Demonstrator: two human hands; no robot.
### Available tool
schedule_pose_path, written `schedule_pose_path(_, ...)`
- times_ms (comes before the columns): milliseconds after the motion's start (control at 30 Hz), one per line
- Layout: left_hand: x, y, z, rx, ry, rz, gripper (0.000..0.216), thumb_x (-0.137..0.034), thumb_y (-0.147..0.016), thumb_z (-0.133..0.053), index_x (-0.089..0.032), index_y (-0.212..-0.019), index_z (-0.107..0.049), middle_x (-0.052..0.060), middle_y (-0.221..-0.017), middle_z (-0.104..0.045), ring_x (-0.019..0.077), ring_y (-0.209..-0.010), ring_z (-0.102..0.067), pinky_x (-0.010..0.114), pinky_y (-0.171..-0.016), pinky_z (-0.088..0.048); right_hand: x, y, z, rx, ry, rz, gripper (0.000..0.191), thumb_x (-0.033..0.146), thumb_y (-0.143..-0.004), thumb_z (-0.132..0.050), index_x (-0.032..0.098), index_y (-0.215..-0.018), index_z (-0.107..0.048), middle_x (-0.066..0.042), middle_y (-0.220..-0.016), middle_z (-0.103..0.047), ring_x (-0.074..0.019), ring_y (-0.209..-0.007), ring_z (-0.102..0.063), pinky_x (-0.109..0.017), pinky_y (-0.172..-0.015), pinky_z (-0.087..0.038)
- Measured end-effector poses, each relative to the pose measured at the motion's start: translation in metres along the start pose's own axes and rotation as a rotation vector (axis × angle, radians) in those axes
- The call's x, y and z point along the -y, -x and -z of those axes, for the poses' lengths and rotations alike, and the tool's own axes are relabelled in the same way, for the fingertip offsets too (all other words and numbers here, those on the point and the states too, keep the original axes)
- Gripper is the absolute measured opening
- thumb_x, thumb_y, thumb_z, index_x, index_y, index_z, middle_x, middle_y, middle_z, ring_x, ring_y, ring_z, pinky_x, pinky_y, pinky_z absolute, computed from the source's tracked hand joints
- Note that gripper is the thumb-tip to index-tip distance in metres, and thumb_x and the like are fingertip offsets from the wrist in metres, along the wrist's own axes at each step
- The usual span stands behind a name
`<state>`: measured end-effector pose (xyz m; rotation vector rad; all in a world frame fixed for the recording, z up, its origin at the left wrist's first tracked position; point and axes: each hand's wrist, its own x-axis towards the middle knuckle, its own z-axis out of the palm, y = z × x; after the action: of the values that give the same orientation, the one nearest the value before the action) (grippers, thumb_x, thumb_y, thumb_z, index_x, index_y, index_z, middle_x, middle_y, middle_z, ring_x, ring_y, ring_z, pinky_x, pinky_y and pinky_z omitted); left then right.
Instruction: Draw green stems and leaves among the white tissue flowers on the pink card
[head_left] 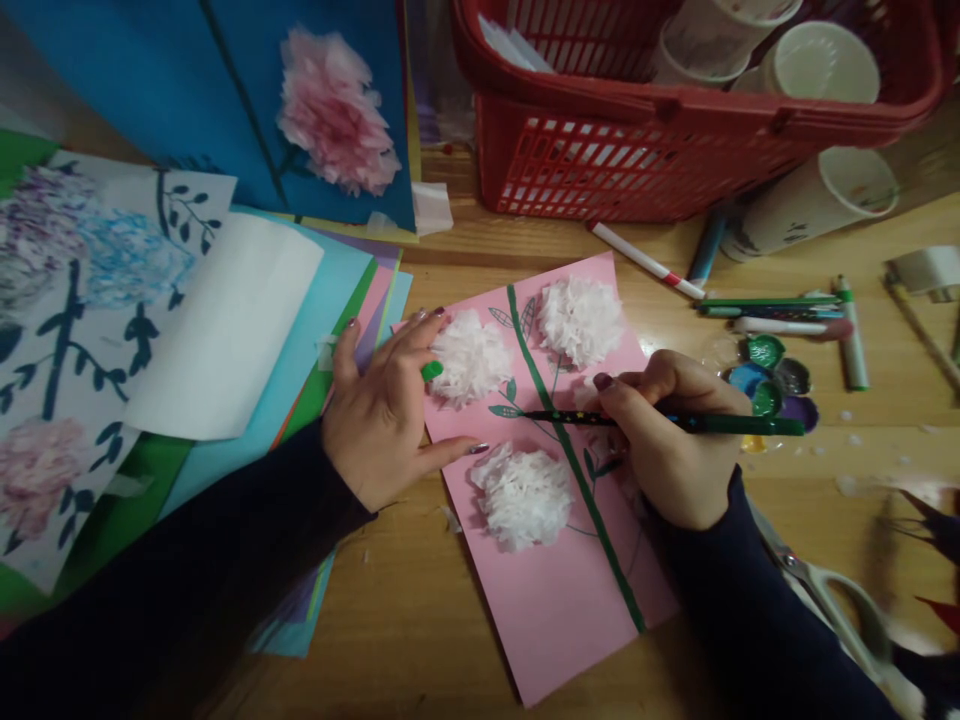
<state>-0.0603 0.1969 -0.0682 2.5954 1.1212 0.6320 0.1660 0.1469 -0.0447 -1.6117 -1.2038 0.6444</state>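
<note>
A pink card (555,590) lies on the wooden table with three white tissue-paper flowers (523,495) and a green painted stem (592,510) on it. My right hand (667,440) is closed round a green paintbrush (720,424); the brush tip rests by a small leaf left of the stem. My left hand (386,405) lies flat with fingers spread on the card's left edge, and a small green cap (432,371) sits between its fingers.
A red basket (675,130) with paper cups stands at the back. Markers (772,310) and small paint pots (765,375) lie to the right, scissors (832,600) at the lower right. Stacked coloured paper (315,330) and finished flower pictures (75,330) fill the left; a blue card (225,90) with a pink flower stands behind.
</note>
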Motion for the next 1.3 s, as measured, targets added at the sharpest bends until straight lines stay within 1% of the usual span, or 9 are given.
schedule_pose_path(133, 0.0000, -0.0006, 0.0000, -0.005, -0.002, -0.007, 0.069, -0.046, -0.075, -0.078, -0.020, -0.119, -0.031, 0.026, -0.142, -0.046, 0.0369, -0.131, -0.047, 0.069, -0.107, -0.022, 0.0009, -0.0008, -0.0013, -0.016, -0.032, 0.015, 0.039, 0.009, -0.075, -0.064, 0.022, -0.049, -0.038, 0.008, -0.039, -0.043, -0.0090, -0.037, -0.042, -0.025, -0.041, -0.030)
schedule_pose_path(267, 0.0006, -0.0001, -0.0010, -0.013, -0.003, -0.005, 0.074, -0.048, -0.073, -0.078, -0.020, -0.122, -0.031, 0.024, -0.142, -0.046, 0.0366, -0.131, -0.047, 0.067, -0.109, -0.020, 0.0019, -0.0012, -0.0014, 0.009, 0.005, 0.017, 0.037, 0.008, -0.074, -0.065, 0.021, -0.050, -0.039, 0.008, -0.042, -0.043, -0.0073, -0.038, -0.038, -0.024, -0.041, -0.029)
schedule_pose_path(567, 0.0005, 0.0001, -0.0010, -0.006, -0.005, 0.002, 0.067, -0.050, -0.077, -0.074, -0.022, -0.121, -0.030, 0.024, -0.143, -0.046, 0.0352, -0.133, -0.045, 0.067, -0.110, -0.020, 0.0005, -0.0003, -0.0004, 0.027, -0.019, 0.002, 0.039, 0.008, -0.075, -0.065, 0.021, -0.052, -0.038, 0.008, -0.042, -0.043, -0.0080, -0.038, -0.038, -0.025, -0.040, -0.029)
schedule_pose_path(733, 0.0006, -0.0001, -0.0005, 0.000, -0.002, 0.002, 0.068, -0.049, -0.076, -0.075, -0.022, -0.120, -0.031, 0.024, -0.143, -0.046, 0.0364, -0.132, -0.045, 0.068, -0.109, -0.020, 0.0007, -0.0003, 0.0007, 0.043, -0.014, 0.002, 0.038, 0.011, -0.077, -0.065, 0.022, -0.052, -0.039, 0.007, -0.043, -0.043, -0.0088, -0.038, -0.038, -0.026, -0.041, -0.030)
schedule_pose_path(833, 0.0005, -0.0002, 0.0000, 0.006, -0.002, -0.003, 0.068, -0.048, -0.078, -0.073, -0.021, -0.123, -0.030, 0.024, -0.143, -0.045, 0.0368, -0.132, -0.046, 0.068, -0.109, -0.020, 0.0000, 0.0001, 0.0003, 0.029, -0.016, -0.010, 0.039, 0.012, -0.077, -0.066, 0.022, -0.052, -0.038, 0.007, -0.043, -0.043, -0.0085, -0.038, -0.037, -0.026, -0.041, -0.029)
schedule_pose_path(1033, 0.0004, 0.0003, -0.0003, 0.004, 0.001, 0.003, 0.069, -0.048, -0.077, -0.074, -0.022, -0.123, -0.030, 0.024, -0.143, -0.046, 0.0370, -0.131, -0.047, 0.068, -0.109, -0.020, 0.0006, 0.0004, -0.0005, 0.041, -0.042, -0.021, 0.038, 0.009, -0.077, -0.065, 0.022, -0.053, -0.038, 0.007, -0.043, -0.046, -0.0090, -0.039, -0.042, -0.026, -0.041, -0.030)
schedule_pose_path(1133, 0.0006, 0.0004, -0.0008, 0.001, -0.003, -0.001, 0.067, -0.050, -0.078, -0.073, -0.021, -0.121, -0.031, 0.024, -0.143, -0.046, 0.0363, -0.132, -0.046, 0.068, -0.109, -0.020, 0.0025, -0.0004, -0.0016, 0.037, -0.050, -0.008, 0.039, 0.008, -0.075, -0.066, 0.022, -0.051, -0.038, 0.007, -0.043, -0.046, -0.0089, -0.038, -0.041, -0.026, -0.040, -0.030)
schedule_pose_path(1300, 0.0004, 0.0001, -0.0009, -0.006, 0.002, -0.002, 0.068, -0.049, -0.077, -0.074, -0.021, -0.122, -0.031, 0.025, -0.142, -0.046, 0.0371, -0.131, -0.047, 0.069, -0.108, -0.020, 0.0040, -0.0006, -0.0030, 0.056, -0.076, -0.037, 0.039, 0.010, -0.077, -0.065, 0.022, -0.051, -0.039, 0.007, -0.041, -0.045, -0.0082, -0.037, -0.039, -0.024, -0.039, -0.030)
